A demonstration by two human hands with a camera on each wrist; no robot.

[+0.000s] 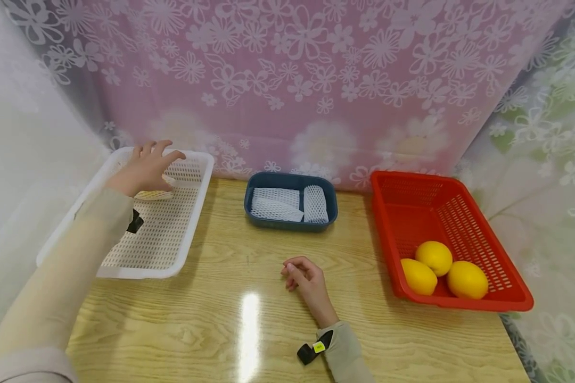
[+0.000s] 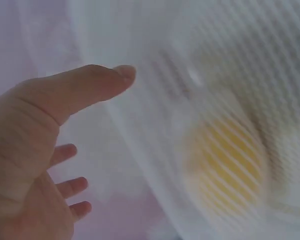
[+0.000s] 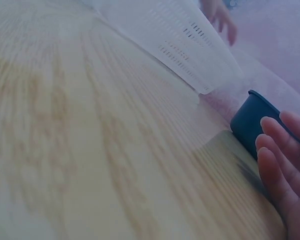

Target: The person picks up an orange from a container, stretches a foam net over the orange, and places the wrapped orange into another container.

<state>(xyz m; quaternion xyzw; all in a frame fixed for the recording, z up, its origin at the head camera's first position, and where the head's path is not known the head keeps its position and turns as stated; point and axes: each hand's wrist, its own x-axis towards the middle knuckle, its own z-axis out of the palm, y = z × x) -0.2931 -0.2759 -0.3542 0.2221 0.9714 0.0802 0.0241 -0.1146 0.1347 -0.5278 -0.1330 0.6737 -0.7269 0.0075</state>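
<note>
My left hand (image 1: 146, 169) is over the far end of the white basket (image 1: 182, 250), fingers spread and holding nothing. Below it in the basket lies a yellow fruit in a white foam net (image 1: 154, 195), partly hidden by the hand. The left wrist view shows this netted fruit (image 2: 230, 167), blurred, apart from the thumb (image 2: 97, 85). My right hand (image 1: 307, 284) rests by the table's middle, its fingers loosely curled around nothing. Three yellow lemon-like fruits (image 1: 433, 258) sit bare in the near end of the red basket (image 1: 460, 304).
A dark blue divided box (image 1: 292, 226) stands at the back middle. White foam nets (image 1: 275, 205) lie in its left compartment, and another foam net (image 1: 315, 204) lies in the right one. A pink flowered curtain (image 1: 287, 106) hangs behind the wooden table (image 1: 220, 319).
</note>
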